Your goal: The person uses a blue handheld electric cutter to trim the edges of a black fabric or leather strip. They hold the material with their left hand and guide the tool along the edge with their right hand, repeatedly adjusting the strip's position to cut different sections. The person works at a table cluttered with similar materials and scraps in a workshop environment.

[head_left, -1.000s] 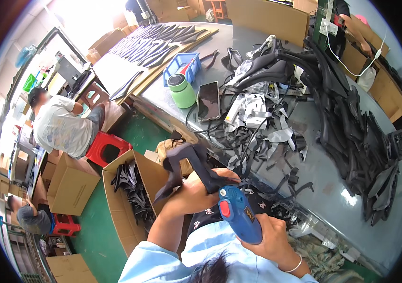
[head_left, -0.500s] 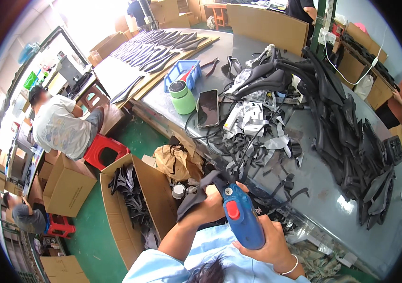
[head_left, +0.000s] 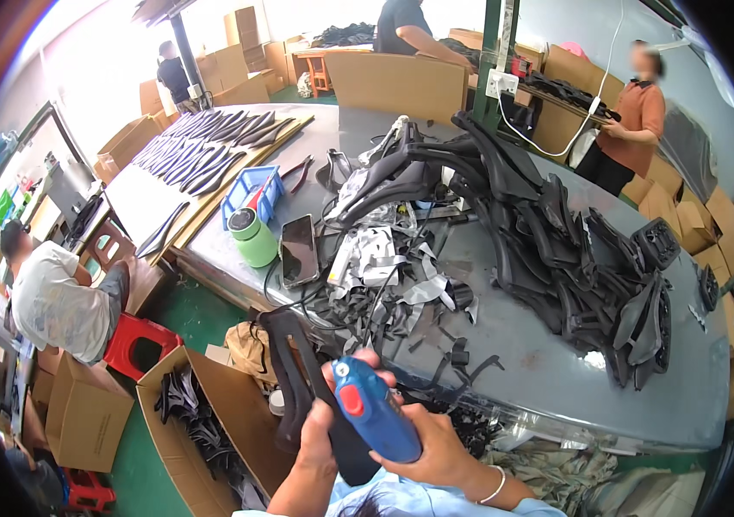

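Observation:
My left hand [head_left: 317, 435] grips a long black padded part [head_left: 288, 379] with a slot down its length, thumb on its near side. In my right hand [head_left: 444, 444] is a blue handheld power tool [head_left: 380, 414] with a red button on top. The tool's front end lies close over the padded part; its working tip is hidden, so I cannot tell whether they touch. Some left fingertips show just beyond the tool's front. Both hands are above the near edge of the grey table [head_left: 539, 362].
Black trim parts [head_left: 548, 250] are heaped on the table's right, with scraps [head_left: 384, 302] near its middle. A phone [head_left: 299, 250], green bottle [head_left: 252, 239] and blue basket [head_left: 251, 194] stand left. A cardboard box [head_left: 233, 414] of black pieces sits beside me. Several people work around.
My view has swung right and up. The padded part has been turned and now stands longer, its slot showing. The power tool stays in my right hand, close to the part.

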Demonstrator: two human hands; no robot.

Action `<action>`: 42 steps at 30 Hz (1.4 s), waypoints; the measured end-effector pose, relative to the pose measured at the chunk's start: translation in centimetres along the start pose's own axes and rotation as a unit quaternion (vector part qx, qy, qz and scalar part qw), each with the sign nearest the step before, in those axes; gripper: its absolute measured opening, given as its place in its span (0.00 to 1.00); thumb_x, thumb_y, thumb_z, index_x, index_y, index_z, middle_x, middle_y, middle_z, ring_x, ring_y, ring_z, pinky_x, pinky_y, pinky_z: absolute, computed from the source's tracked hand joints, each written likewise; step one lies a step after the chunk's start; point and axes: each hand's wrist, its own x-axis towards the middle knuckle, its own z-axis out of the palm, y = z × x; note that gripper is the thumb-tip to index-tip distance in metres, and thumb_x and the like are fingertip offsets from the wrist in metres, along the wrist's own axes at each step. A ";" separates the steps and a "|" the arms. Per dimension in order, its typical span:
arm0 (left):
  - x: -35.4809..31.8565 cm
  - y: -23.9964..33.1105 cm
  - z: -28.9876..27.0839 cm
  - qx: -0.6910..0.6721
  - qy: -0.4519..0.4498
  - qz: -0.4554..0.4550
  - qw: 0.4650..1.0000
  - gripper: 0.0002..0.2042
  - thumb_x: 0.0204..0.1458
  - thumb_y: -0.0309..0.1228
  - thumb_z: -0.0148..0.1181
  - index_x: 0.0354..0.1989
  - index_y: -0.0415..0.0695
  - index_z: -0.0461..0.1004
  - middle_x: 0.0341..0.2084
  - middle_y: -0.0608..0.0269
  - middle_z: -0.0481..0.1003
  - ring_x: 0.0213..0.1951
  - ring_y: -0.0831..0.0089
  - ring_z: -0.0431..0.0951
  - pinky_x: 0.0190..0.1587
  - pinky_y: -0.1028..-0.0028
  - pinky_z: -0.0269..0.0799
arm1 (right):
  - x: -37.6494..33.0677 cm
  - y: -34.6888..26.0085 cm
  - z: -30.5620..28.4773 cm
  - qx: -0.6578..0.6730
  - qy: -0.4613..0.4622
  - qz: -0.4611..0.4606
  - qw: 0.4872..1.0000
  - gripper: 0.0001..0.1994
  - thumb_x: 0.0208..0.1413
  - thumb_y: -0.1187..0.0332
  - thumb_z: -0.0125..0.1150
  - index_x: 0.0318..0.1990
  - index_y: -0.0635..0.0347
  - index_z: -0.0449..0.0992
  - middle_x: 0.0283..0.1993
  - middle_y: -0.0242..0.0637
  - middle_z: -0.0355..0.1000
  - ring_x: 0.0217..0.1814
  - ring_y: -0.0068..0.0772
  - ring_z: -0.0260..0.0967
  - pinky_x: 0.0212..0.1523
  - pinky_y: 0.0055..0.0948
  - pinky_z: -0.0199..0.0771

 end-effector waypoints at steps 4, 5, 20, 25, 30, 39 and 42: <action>4.4 -0.2 -0.9 0.051 0.134 0.347 0.927 0.20 0.59 0.40 0.51 0.58 0.47 0.60 0.49 0.54 0.69 0.33 0.65 0.75 0.36 0.73 0.75 | -0.9 -0.1 0.2 -0.015 -0.056 -0.024 0.998 0.26 0.37 0.62 0.75 0.40 0.64 0.67 0.27 0.41 0.73 0.26 0.37 0.75 0.28 0.29 0.74; 4.2 0.3 -2.2 0.114 0.126 0.357 0.919 0.19 0.58 0.35 0.51 0.57 0.47 0.61 0.43 0.56 0.70 0.31 0.69 0.73 0.33 0.76 0.72 | -1.2 -0.1 0.2 -0.022 -0.066 -0.023 0.997 0.26 0.37 0.61 0.75 0.40 0.64 0.68 0.26 0.41 0.73 0.25 0.37 0.75 0.28 0.29 0.74; 0.4 3.5 -1.1 0.239 0.128 0.181 0.945 0.17 0.52 0.24 0.53 0.51 0.36 0.65 0.33 0.51 0.75 0.30 0.70 0.76 0.33 0.75 0.74 | -3.0 0.4 -1.1 -0.175 -0.040 0.079 0.981 0.29 0.35 0.56 0.74 0.40 0.64 0.67 0.25 0.42 0.71 0.25 0.42 0.72 0.29 0.34 0.71; 0.1 3.8 -1.0 0.257 0.132 0.178 0.941 0.16 0.52 0.23 0.56 0.50 0.35 0.67 0.38 0.51 0.75 0.33 0.70 0.77 0.34 0.74 0.76 | -2.4 0.1 -1.1 -0.162 -0.043 0.060 0.984 0.29 0.34 0.57 0.75 0.39 0.65 0.66 0.24 0.42 0.71 0.24 0.42 0.72 0.28 0.33 0.71; 0.0 3.6 -1.0 0.300 0.128 0.158 0.932 0.15 0.51 0.20 0.55 0.49 0.34 0.69 0.37 0.53 0.75 0.34 0.71 0.78 0.35 0.75 0.76 | -2.4 0.4 -1.2 -0.148 -0.042 0.046 0.987 0.29 0.34 0.58 0.75 0.38 0.65 0.66 0.23 0.42 0.70 0.22 0.42 0.71 0.25 0.33 0.70; 0.2 4.2 -1.2 0.378 0.075 0.112 0.916 0.13 0.50 0.19 0.56 0.45 0.36 0.73 0.35 0.60 0.75 0.32 0.76 0.77 0.32 0.79 0.73 | -2.1 0.3 -1.5 -0.150 -0.046 0.033 0.987 0.28 0.34 0.58 0.75 0.37 0.65 0.66 0.22 0.41 0.70 0.21 0.40 0.71 0.24 0.31 0.71; -0.1 5.5 -0.8 0.377 0.096 -0.019 0.921 0.13 0.49 0.21 0.57 0.45 0.37 0.73 0.33 0.62 0.75 0.31 0.79 0.75 0.29 0.80 0.71 | -2.3 0.7 -1.6 -0.135 -0.048 0.038 0.989 0.27 0.34 0.59 0.75 0.37 0.64 0.67 0.23 0.41 0.71 0.22 0.39 0.72 0.25 0.31 0.71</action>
